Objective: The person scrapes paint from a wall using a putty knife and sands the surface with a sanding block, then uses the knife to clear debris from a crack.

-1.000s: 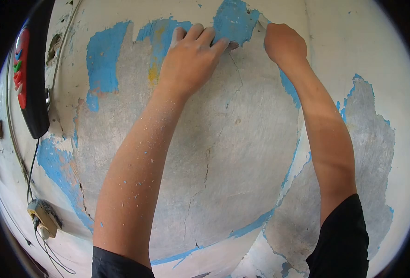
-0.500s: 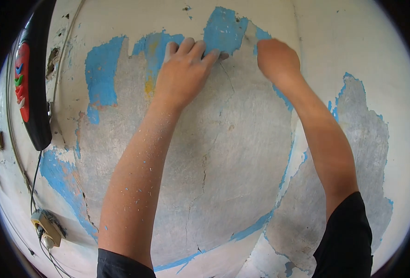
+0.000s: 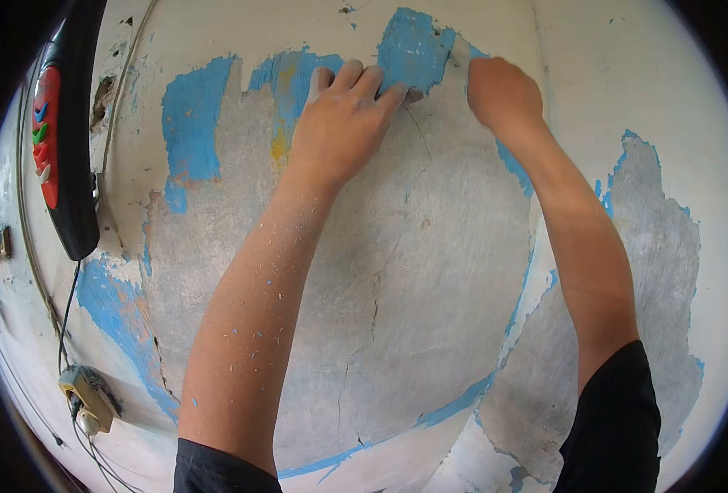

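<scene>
My left hand reaches up onto the wall, back toward me, its dusty fingers apart at the lower edge of the blue paint. Something small and dark shows by its thumb side; I cannot make out what it is. To its right, my right hand is closed in a fist beside the upper right edge of the bared grey patch. Its fingers are turned away, so whatever they hold is hidden. Pale flecks of paint cling to my left forearm.
A black and red device hangs at the left, its cord running down toward a yellowish socket box with plugs and cables. Another bared patch lies on the wall to the right. Thin cracks run through the grey plaster.
The whole view has shifted slightly, so the wall and both hands appear a little farther right and higher. Against the wall, the hands have hardly moved.
</scene>
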Demonstrator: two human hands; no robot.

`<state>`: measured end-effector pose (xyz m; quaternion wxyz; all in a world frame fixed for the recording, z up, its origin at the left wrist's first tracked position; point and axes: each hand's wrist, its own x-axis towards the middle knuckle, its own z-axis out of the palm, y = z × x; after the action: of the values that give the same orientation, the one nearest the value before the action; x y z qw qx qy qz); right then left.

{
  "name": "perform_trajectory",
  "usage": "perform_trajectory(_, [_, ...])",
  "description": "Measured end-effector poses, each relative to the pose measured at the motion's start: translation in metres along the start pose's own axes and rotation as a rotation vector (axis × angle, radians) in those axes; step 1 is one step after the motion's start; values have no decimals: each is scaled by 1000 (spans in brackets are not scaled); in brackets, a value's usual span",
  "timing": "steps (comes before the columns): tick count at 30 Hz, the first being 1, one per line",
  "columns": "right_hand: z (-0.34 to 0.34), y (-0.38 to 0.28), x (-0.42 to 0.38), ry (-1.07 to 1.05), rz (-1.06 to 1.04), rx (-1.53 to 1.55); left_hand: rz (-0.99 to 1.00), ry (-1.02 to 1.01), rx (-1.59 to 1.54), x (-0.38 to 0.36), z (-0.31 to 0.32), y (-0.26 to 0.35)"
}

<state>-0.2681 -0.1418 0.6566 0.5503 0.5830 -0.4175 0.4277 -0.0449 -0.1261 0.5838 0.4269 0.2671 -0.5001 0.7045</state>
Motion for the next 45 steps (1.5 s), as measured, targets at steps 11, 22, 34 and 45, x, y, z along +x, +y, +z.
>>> perform_trajectory(11, [-6,-3,-8,-61,24,-56,-11,13,-17,2,-1,-2])
perform_trajectory(22, [-9,2,4,-44,-32,-89,-14,14,-14,1,2,-2])
perform_trajectory(34, [-12,15,29,-92,1,-48,-16,-7,5,0,1,-2])
perform_trajectory(45, [-14,11,23,-111,27,-57,7,20,-4,0,2,-1])
